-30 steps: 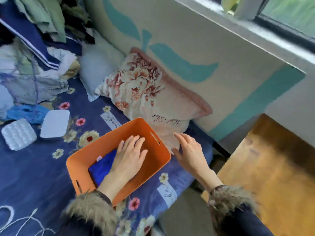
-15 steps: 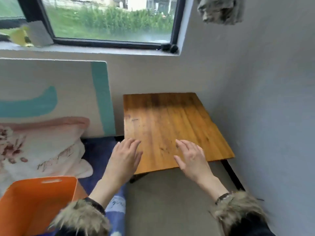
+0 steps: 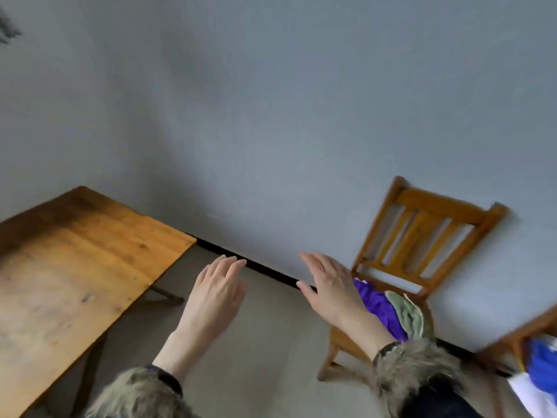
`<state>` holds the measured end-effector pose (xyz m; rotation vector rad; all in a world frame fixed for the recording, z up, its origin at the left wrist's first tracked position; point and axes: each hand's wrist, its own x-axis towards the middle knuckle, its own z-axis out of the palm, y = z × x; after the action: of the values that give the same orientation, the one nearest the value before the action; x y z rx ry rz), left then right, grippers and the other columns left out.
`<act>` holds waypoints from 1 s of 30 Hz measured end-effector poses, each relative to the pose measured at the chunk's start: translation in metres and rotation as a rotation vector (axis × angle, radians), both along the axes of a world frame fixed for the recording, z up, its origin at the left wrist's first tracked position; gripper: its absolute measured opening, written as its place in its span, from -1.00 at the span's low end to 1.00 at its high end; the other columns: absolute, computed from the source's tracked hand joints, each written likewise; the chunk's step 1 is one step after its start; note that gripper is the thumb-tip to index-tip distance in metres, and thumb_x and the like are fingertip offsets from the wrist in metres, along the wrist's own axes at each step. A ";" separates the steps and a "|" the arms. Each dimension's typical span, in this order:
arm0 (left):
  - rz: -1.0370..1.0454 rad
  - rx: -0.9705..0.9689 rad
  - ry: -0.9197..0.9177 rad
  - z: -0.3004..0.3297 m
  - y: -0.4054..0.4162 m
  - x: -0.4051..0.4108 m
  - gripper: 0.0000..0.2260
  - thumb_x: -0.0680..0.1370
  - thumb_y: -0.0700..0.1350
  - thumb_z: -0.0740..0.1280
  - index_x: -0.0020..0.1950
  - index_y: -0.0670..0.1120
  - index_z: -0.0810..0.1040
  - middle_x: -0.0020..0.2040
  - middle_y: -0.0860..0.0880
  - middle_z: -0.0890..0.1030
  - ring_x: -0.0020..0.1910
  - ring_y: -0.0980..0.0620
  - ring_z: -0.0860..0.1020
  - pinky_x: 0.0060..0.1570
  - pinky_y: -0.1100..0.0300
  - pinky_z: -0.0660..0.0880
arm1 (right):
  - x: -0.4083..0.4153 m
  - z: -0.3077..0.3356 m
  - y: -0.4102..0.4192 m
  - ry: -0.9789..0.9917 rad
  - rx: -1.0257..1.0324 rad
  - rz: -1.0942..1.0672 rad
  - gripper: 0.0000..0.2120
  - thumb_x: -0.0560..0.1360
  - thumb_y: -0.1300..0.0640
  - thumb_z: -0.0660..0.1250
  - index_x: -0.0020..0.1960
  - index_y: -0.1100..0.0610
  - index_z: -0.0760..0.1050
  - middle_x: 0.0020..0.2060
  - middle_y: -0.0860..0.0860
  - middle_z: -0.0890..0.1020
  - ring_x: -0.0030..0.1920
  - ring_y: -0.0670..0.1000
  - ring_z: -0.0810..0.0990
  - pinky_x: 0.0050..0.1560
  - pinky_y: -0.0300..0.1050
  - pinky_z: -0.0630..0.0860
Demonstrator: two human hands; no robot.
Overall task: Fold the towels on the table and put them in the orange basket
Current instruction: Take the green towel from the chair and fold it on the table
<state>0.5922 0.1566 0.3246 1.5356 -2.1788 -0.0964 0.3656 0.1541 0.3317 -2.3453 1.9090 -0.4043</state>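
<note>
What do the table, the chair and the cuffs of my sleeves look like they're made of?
The table looks like varnished wood: orange-brown planks with visible grain, knots and a dull sheen. The chair also looks like wood, honey-coloured with a slatted back and a smoother gloss. The sleeve cuffs look like fur trim, shaggy tan and grey pile; real or fake cannot be told.
</note>
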 end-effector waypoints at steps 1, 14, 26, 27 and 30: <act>-0.056 -0.003 0.012 0.001 -0.003 -0.029 -0.68 0.55 -0.14 0.30 0.29 -0.18 0.47 0.27 -0.11 0.51 0.36 -0.11 0.39 0.31 0.01 0.32 | -0.028 0.001 0.011 0.004 -0.005 -0.054 -0.48 0.55 -0.04 0.19 0.47 0.06 0.20 0.39 -0.01 0.33 0.41 0.01 0.27 0.36 -0.05 0.20; -0.448 0.184 -0.044 -0.044 -0.046 -0.285 -0.63 0.61 0.03 0.15 0.39 -0.05 0.37 0.36 -0.02 0.42 0.36 0.00 0.37 0.31 0.14 0.30 | -0.263 -0.033 0.072 -0.079 0.090 -0.539 -0.51 0.58 -0.06 0.14 0.47 0.01 0.16 0.43 -0.06 0.28 0.40 -0.02 0.26 0.38 -0.02 0.22; -0.571 0.584 -0.128 -0.136 -0.148 -0.457 -0.66 0.62 0.00 0.15 0.39 0.00 0.34 0.36 0.00 0.40 0.33 0.02 0.38 0.26 0.16 0.35 | -0.410 -0.123 -0.016 -0.230 0.383 -0.750 -0.51 0.57 -0.06 0.16 0.46 0.04 0.19 0.39 0.01 0.35 0.39 0.05 0.30 0.33 0.00 0.29; -0.583 0.608 -0.160 -0.144 -0.152 -0.466 -0.65 0.62 0.00 0.15 0.40 0.00 0.34 0.36 0.00 0.40 0.33 0.02 0.37 0.26 0.16 0.35 | -0.418 -0.132 -0.019 -0.260 0.408 -0.772 -0.51 0.57 -0.06 0.16 0.46 0.03 0.19 0.39 0.01 0.35 0.39 0.05 0.31 0.34 0.01 0.31; -0.611 0.668 -0.251 -0.169 -0.161 -0.490 -0.66 0.62 -0.01 0.15 0.39 0.00 0.34 0.34 0.00 0.41 0.30 0.01 0.40 0.24 0.15 0.39 | -0.441 -0.161 -0.026 -0.334 0.513 -0.794 -0.51 0.58 -0.06 0.16 0.46 0.02 0.18 0.39 0.02 0.36 0.38 0.05 0.33 0.34 0.05 0.34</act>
<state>0.1018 -0.0046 0.1555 1.1413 -2.9415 -0.9536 -0.0749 0.1283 0.1706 -1.0820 2.3234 -0.2755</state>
